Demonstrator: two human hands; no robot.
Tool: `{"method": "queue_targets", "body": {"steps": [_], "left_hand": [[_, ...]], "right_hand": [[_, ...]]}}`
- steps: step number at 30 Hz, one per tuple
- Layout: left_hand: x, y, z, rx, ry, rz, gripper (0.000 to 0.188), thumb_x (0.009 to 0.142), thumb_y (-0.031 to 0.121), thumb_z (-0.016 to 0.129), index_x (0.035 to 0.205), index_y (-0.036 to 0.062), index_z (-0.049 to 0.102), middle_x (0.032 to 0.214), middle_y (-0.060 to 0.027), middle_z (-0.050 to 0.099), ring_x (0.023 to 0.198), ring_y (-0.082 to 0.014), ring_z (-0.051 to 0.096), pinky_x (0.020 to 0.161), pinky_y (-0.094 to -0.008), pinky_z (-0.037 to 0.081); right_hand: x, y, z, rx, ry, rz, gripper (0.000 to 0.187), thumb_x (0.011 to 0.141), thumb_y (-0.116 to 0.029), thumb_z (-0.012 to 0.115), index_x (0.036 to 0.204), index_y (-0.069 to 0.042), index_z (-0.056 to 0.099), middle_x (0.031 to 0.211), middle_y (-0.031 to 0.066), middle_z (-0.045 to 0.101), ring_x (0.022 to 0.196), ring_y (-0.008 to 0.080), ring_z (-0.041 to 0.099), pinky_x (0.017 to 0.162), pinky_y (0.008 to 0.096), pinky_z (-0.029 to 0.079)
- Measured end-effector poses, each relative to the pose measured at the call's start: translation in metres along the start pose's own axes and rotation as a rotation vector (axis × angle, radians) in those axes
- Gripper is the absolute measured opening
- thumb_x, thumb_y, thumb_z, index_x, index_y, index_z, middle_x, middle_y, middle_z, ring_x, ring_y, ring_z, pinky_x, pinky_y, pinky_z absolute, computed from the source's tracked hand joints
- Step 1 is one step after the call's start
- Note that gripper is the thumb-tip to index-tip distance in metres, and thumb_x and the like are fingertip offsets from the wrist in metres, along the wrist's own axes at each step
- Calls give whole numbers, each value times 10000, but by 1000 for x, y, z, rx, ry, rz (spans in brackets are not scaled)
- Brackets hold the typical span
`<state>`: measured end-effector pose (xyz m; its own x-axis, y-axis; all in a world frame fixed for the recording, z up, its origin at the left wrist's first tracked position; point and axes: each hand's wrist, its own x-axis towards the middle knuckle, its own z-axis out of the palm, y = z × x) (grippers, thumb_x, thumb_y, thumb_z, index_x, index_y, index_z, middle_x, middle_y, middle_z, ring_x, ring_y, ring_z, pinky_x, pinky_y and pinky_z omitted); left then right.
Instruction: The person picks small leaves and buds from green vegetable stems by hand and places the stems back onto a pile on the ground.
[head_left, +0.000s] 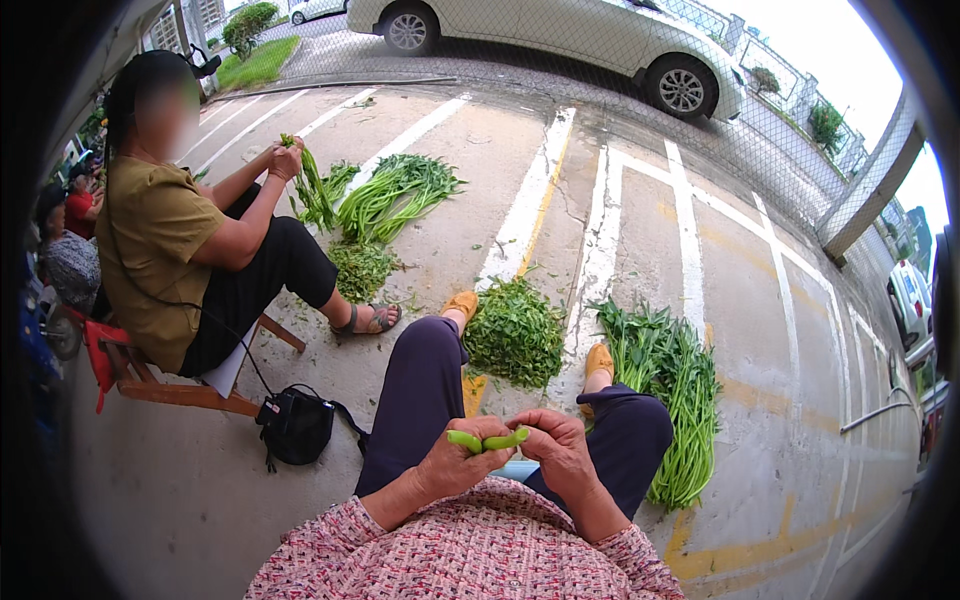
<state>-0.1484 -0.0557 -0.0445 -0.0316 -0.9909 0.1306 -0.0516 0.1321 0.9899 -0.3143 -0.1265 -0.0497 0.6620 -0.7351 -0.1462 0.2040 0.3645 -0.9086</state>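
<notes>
Green stem (487, 440): short, thick, bright, bent between my fists over my lap | left hand (455, 462) pinching one end | right hand (560, 452) gripping the other | leafy pile (515, 332) on pavement by my feet

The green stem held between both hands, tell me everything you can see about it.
The green stem is a short, smooth, bright green piece of plant stalk with no leaves showing. It lies roughly level, sagging slightly in the middle, above the person's lap. The left hand pinches its left end and the right hand its right end, so only the middle shows. Whether it is bent or cracked there cannot be told.
</notes>
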Motion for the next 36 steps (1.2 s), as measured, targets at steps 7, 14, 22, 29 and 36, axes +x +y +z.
{"method": "queue_targets", "body": {"steps": [7, 14, 22, 29, 36], "left_hand": [[-1, 0, 0, -53, 80, 26, 156, 848, 97, 585, 742, -12, 552, 663, -28, 475, 610, -85, 423, 541, -278, 363], [3, 3, 1, -67, 47, 46, 144, 849, 93, 572, 755, -16, 555, 668, -18, 480, 614, -77, 418, 548, -265, 359], [5, -5, 11, -240, 236, -58, 155, 871, 101, 567, 740, 32, 522, 668, 33, 422, 621, -43, 371, 526, -243, 322], [9, -22, 0, -418, 432, -216, 133, 868, 107, 550, 769, 25, 587, 639, 48, 468, 588, -30, 403, 516, -211, 327], [10, -17, -11, -601, 377, -284, 120, 858, 112, 642, 869, -8, 643, 661, 7, 552, 555, -50, 448, 513, -180, 346]], "right_hand": [[-9, -10, 16, -267, 87, -211, 119, 885, -78, 623, 939, 27, 639, 810, -6, 619, 744, 46, 540, 656, 194, 442], [-12, -10, 18, -371, 99, -256, 127, 893, -107, 623, 907, 19, 620, 787, -8, 606, 739, 47, 535, 652, 199, 440], [7, -4, 24, -788, 199, -745, 84, 795, 8, 658, 847, 3, 592, 694, 81, 533, 604, 201, 530, 538, 279, 424], [9, -1, 27, -844, 165, -880, 104, 780, 18, 668, 845, 4, 589, 711, 75, 553, 599, 206, 535, 533, 286, 430], [10, 21, 9, 241, 189, -41, 133, 914, -140, 588, 950, -12, 592, 713, -4, 554, 571, 53, 439, 510, 194, 332]]}}
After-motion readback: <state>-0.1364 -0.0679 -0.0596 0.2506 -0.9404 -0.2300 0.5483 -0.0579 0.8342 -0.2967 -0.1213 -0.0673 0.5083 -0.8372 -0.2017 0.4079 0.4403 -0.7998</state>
